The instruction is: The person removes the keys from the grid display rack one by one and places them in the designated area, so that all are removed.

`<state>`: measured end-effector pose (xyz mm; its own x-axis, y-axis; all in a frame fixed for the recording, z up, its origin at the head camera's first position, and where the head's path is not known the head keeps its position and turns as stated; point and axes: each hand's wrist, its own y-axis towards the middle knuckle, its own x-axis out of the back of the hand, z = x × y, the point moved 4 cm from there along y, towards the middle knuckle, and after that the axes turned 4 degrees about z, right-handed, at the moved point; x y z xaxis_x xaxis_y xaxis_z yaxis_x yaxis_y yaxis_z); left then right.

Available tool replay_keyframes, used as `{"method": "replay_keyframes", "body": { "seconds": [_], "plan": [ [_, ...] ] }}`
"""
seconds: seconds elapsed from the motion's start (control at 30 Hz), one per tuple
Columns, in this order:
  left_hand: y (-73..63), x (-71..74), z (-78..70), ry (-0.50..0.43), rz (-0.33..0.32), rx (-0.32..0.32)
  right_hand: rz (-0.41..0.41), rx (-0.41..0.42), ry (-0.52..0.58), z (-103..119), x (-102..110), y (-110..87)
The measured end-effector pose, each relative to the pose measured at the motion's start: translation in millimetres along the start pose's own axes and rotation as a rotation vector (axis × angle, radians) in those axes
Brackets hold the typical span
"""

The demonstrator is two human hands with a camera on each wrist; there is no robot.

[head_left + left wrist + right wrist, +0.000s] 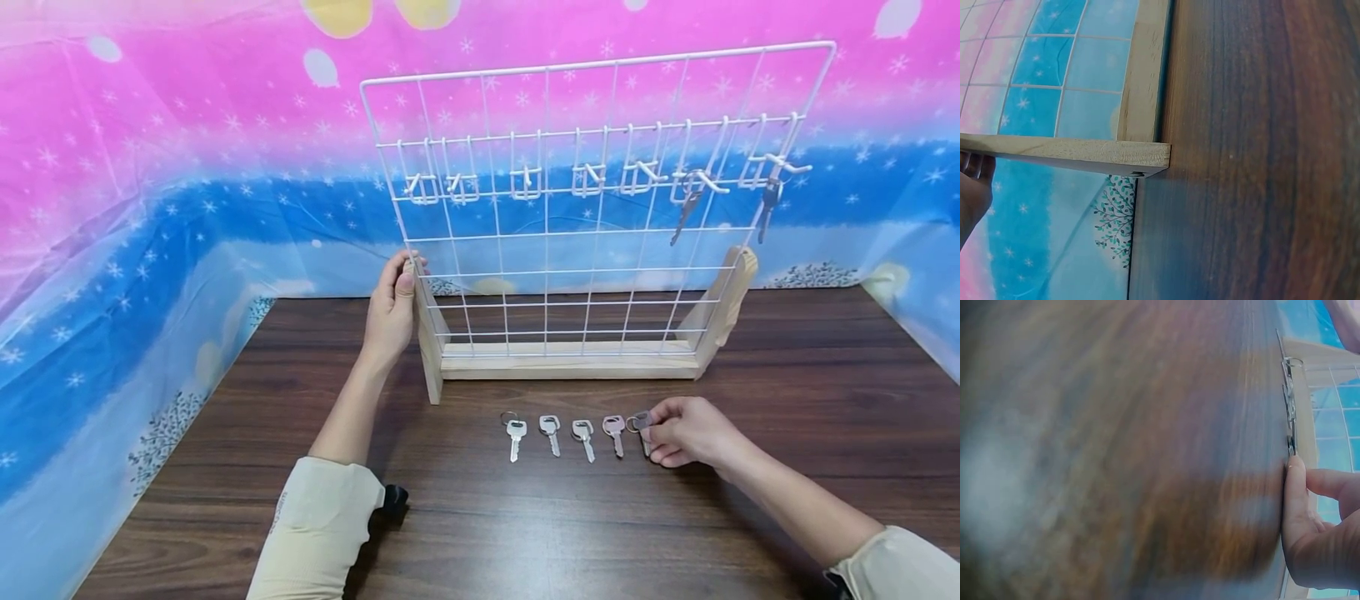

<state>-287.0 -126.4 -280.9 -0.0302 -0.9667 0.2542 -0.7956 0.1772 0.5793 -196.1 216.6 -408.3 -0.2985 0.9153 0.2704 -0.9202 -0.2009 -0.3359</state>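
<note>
A white wire grid rack (566, 273) stands in a wooden base (570, 367). My left hand (392, 312) grips the wooden side post at the rack's left end; in the left wrist view its fingers (979, 165) lie against that post. On the table in front, several silver keys with rings lie in a row, among them a key (516, 440) at the left end. My right hand (690, 433) pinches the rightmost key (643, 422), partly hidden by the fingers. In the right wrist view the right hand (1325, 531) rests low at the tabletop beside the row.
White hooks (527, 179) line the upper grid. One key (685, 217) hangs from a right-hand hook, another key (768, 208) from the hook at the far right. A pink and blue patterned cloth (247, 200) hangs behind the dark wooden table (540, 533).
</note>
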Motion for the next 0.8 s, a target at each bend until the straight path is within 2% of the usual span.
{"method": "replay_keyframes", "body": {
  "seconds": [0.43,0.8],
  "plan": [
    [0.5,0.0,0.5,0.006,0.001,0.000,0.004,-0.019,-0.052,-2.6,0.6,4.5],
    [0.8,0.3,0.7,0.013,0.005,0.010,0.009,-0.015,-0.053,-1.4,0.4,4.4]
  ]
}}
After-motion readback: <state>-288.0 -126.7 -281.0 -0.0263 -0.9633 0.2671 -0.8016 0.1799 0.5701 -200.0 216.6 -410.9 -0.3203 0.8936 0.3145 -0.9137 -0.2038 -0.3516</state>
